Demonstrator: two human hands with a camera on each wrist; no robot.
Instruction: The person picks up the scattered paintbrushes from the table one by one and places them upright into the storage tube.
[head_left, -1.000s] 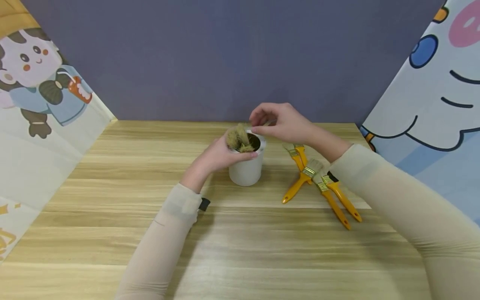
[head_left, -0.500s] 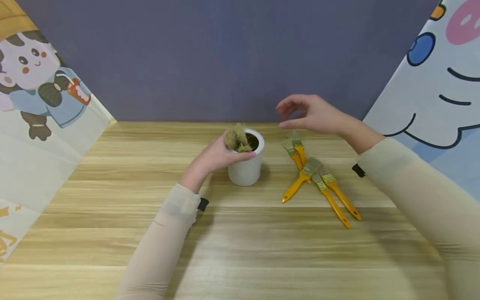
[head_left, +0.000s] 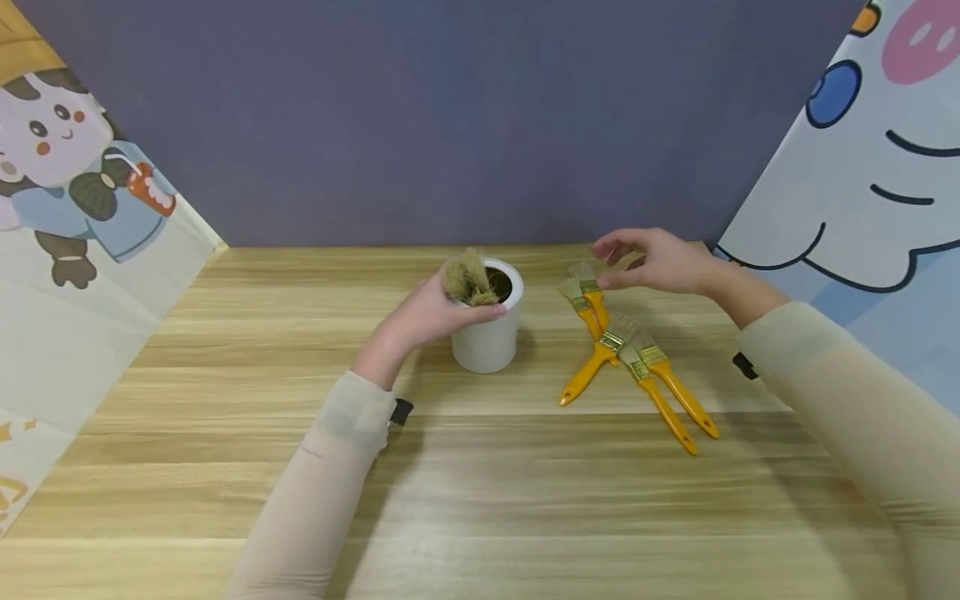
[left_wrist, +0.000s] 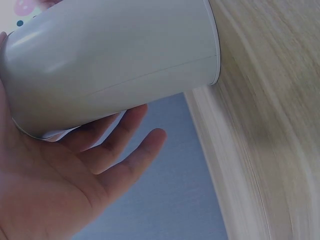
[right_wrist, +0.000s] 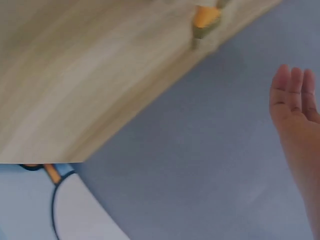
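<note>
A white cylindrical container [head_left: 483, 348] stands upright on the wooden table. My left hand [head_left: 426, 318] grips it near the rim, with the thumb along the front; in the left wrist view, fingers curve round the container's smooth wall [left_wrist: 115, 60]. Tan bristle tufts [head_left: 467, 279] stick out of its mouth on the left side, and the rest of that bundle is hidden inside. To the right lie several paintbrushes with yellow-orange handles [head_left: 671, 417]. Over the far pair, my right hand [head_left: 663, 262] hovers with fingers loosely bent and holding nothing, thumb tip close by the farthest brush [head_left: 591, 287].
A grey-blue panel [head_left: 465, 125] rises along the table's back edge. Printed cartoon sheets stand at the left [head_left: 112, 192] and the right [head_left: 847, 192]. The nearer brushes overlap one another, bristles toward the back.
My right hand has left the container's rim, moved right, and come down near the far paintbrushes. My left hand keeps its grip on the container.
</note>
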